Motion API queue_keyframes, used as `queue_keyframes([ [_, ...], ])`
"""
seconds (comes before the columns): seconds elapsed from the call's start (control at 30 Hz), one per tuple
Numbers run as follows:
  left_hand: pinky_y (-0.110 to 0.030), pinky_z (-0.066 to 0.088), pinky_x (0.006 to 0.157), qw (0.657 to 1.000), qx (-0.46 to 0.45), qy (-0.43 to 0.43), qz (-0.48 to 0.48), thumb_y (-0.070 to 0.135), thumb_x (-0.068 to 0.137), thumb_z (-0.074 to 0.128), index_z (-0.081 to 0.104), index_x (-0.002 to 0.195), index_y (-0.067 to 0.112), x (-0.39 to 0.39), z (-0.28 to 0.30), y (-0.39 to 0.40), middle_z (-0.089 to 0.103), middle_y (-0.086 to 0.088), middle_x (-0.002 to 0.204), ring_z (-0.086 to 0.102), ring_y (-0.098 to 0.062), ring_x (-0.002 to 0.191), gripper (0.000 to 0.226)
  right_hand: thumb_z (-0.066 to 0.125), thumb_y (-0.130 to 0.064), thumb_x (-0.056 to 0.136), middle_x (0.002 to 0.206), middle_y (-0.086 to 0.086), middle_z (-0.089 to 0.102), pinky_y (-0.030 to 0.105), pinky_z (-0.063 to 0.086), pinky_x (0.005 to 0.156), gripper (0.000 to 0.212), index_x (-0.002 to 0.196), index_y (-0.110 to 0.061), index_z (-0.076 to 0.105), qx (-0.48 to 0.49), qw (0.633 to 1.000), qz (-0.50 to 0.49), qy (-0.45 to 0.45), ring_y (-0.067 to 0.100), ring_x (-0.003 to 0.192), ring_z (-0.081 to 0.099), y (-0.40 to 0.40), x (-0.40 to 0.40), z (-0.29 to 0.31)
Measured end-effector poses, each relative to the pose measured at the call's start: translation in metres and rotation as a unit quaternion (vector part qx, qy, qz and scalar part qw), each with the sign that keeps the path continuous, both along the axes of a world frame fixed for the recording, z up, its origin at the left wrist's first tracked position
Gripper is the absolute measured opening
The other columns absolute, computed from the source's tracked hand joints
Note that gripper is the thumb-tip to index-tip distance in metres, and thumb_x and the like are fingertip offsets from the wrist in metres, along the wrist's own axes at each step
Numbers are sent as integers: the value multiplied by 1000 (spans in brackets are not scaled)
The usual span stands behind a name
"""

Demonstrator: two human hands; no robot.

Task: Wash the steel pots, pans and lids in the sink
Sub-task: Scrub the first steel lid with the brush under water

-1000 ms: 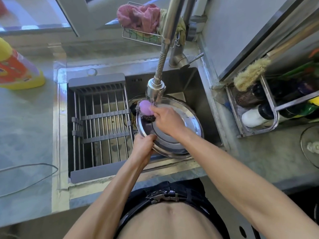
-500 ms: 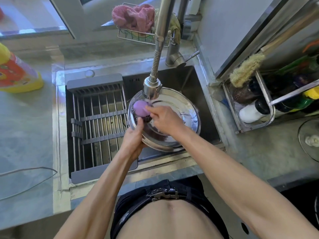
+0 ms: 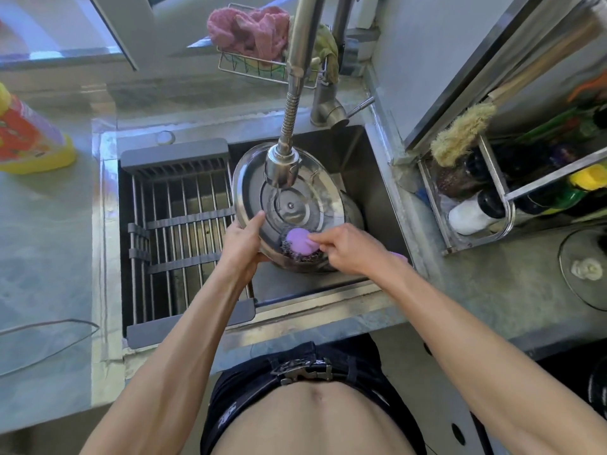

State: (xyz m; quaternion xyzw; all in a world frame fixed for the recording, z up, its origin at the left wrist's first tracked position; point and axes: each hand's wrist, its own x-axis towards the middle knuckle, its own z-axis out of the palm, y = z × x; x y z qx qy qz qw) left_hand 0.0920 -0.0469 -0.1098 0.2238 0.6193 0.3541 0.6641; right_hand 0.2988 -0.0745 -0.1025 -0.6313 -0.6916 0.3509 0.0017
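Both hands work: left fingers (image 3: 254, 221) grip lid (image 3: 295, 205) rim; right fingers (image 3: 320, 238) press scrubber (image 3: 300, 243).

Grey marbled worktop (image 3: 49, 224) around the sink (image 3: 371, 178); left of the sink, a yellow-and-orange bottle (image 3: 29, 139) and thin wire (image 3: 49, 339); right of it, a steel caddy (image 3: 476, 205) of bottles.

left hand (image 3: 241, 243) gripping | right hand (image 3: 353, 246) pinching, fingers extended
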Motion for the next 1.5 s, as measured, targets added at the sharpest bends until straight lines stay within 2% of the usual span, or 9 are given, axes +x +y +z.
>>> queue_keyframes([
  [0.1, -37, 59, 48, 1000, 11, -5, 4, 14, 104, 54, 65, 101, 13, 14, 0, 2, 75, -3, 71, 71, -24, 58, 11, 50, -22, 97, 124, 7, 69, 44, 53, 87, 36, 127, -37, 66, 26, 999, -19, -10, 34, 113, 62, 0, 3, 1],
  [0.3, -39, 60, 62, 997, 32, -66, 27, 32, 107, 50, 66, 114, 13, 15, -2, -3, 78, -10, 92, 74, -25, 74, 26, 49, -15, 98, 115, 10, 65, 47, 50, 85, 38, 132, -29, 61, 98, 995, -7, 16, 34, 106, 59, 25, -30, 11],
  [0.53, -31, 60, 57, 999, 19, -21, 38, 11, 104, 55, 68, 108, 9, 1, -2, -9, 78, -6, 82, 75, -19, 70, 14, 46, -5, 87, 97, 8, 59, 36, 40, 62, 33, 111, -23, 60, 117, 989, -43, -78, 37, 86, 60, 67, -13, 9],
  [0.63, -29, 59, 56, 998, 19, -10, 56, 8, 103, 55, 67, 104, 9, -3, -2, -4, 77, -6, 80, 74, -18, 69, 13, 45, -3, 84, 92, 7, 52, 36, 38, 64, 35, 112, -20, 59, 85, 989, -34, -112, 37, 86, 61, 45, -5, 13],
  [0.8, -35, 61, 59, 999, 34, -4, 8, 6, 103, 55, 70, 96, 6, 9, -6, -8, 74, -18, 83, 71, -26, 68, 17, 48, -6, 84, 107, 12, 62, 36, 36, 66, 52, 130, -30, 57, 85, 996, 23, -35, 37, 93, 61, 21, -36, 8],
  [0.93, -30, 59, 52, 999, 52, 11, 10, 2, 102, 53, 69, 96, 8, 9, 2, -5, 77, -9, 77, 74, -22, 67, 18, 46, -2, 82, 109, 13, 62, 34, 35, 66, 52, 125, -27, 62, 98, 992, -52, -61, 40, 97, 61, 56, -21, 9],
  [1.07, -29, 59, 56, 998, 57, 14, 28, 3, 103, 53, 67, 105, 1, -3, 4, 6, 78, -10, 81, 75, -22, 72, 14, 47, -3, 82, 93, 11, 58, 35, 39, 64, 26, 98, -18, 61, 64, 990, -85, -92, 41, 91, 63, 45, -9, 10],
  [1.3, -31, 59, 55, 999, 32, -26, 26, -3, 99, 54, 68, 104, 0, 5, -3, -7, 76, -13, 78, 73, -23, 64, 15, 51, -7, 88, 111, 5, 64, 36, 46, 72, 43, 118, -34, 65, 128, 991, -25, -4, 27, 91, 60, 60, -44, 23],
  [1.5, -29, 60, 62, 996, 58, -33, 61, -5, 98, 55, 65, 109, -1, -5, -1, -1, 78, -10, 84, 75, -21, 74, 16, 47, 0, 82, 91, 10, 56, 36, 40, 65, 25, 93, -20, 57, 67, 989, -67, -117, 39, 88, 63, 68, -3, 30],
])
